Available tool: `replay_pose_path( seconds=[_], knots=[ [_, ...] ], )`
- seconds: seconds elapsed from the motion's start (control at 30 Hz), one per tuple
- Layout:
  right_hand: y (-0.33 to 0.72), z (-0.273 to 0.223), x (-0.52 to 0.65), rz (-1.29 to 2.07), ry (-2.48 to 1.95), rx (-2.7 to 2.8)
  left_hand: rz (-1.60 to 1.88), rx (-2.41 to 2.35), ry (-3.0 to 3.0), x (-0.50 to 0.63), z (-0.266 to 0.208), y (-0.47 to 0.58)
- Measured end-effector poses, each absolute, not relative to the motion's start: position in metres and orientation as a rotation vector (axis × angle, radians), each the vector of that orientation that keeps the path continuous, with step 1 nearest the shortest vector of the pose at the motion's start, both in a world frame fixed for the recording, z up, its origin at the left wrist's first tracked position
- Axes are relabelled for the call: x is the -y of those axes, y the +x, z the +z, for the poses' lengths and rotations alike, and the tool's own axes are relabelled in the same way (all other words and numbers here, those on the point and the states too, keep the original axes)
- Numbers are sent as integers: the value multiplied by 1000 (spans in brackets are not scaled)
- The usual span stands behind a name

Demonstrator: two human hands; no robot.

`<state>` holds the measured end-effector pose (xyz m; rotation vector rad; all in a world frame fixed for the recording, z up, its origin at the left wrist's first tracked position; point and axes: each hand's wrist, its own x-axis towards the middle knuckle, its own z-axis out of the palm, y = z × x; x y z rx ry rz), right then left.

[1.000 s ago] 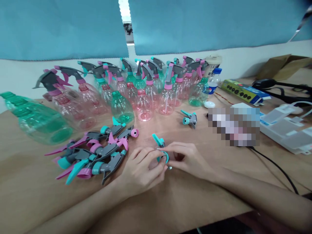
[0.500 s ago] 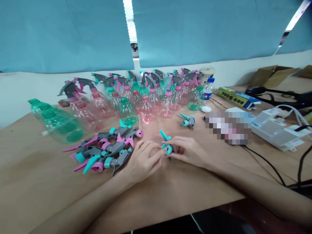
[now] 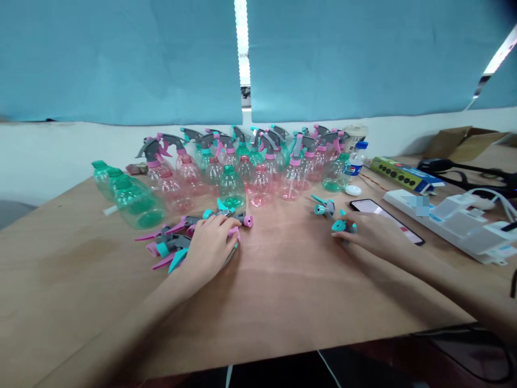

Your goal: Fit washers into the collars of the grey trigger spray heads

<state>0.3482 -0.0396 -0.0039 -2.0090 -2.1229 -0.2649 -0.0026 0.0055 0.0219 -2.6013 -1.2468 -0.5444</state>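
Observation:
My right hand [image 3: 369,231] is closed round a grey-and-turquoise trigger spray head [image 3: 342,226], held near the table on the right. Just beyond it lies another turquoise-collared spray head [image 3: 324,209]. My left hand [image 3: 212,240] reaches over a pile of loose grey, pink and turquoise spray heads [image 3: 172,245]. Its fingers curl round a pink-trimmed spray head [image 3: 234,233], mostly hidden beneath the hand. Behind the pile stand open-necked bottles, among them a green bottle [image 3: 232,188] and a pink bottle [image 3: 260,187].
Several bottles with spray heads fitted [image 3: 293,180] crowd toward the wall. Green bottles [image 3: 141,203] lean together at left. On the right are a phone [image 3: 388,221], a white power strip [image 3: 428,221], a Pepsi bottle [image 3: 357,159], a yellow-blue box [image 3: 406,175] and a cardboard box [image 3: 464,141].
My hands have parted. The right carried the turquoise spray head to the right, beside the other one; the left moved onto the pile. The view has shifted slightly.

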Motion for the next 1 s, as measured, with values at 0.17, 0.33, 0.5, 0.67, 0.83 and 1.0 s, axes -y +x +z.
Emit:
replay_pose_path(
  seconds=[0.17,0.33,0.5,0.67,0.83,1.0],
  knots=[
    [337,-2,13,-520,-2013,1941,-389,1093,-2718,-36,22,6],
    [316,17,8,-562,-1608,1978,-265,975,-2769,-60,11,26],
    [293,24,15,-366,-1279,2062,-253,952,-2796,-73,17,45],
    [277,11,16,-91,-1139,2112,-543,993,-2774,-46,40,55],
    [262,1,17,47,-1031,2120,-1027,957,-2887,1,38,50],
    [252,-9,23,204,-980,2087,-1263,1140,-2973,20,18,44]
  ],
)
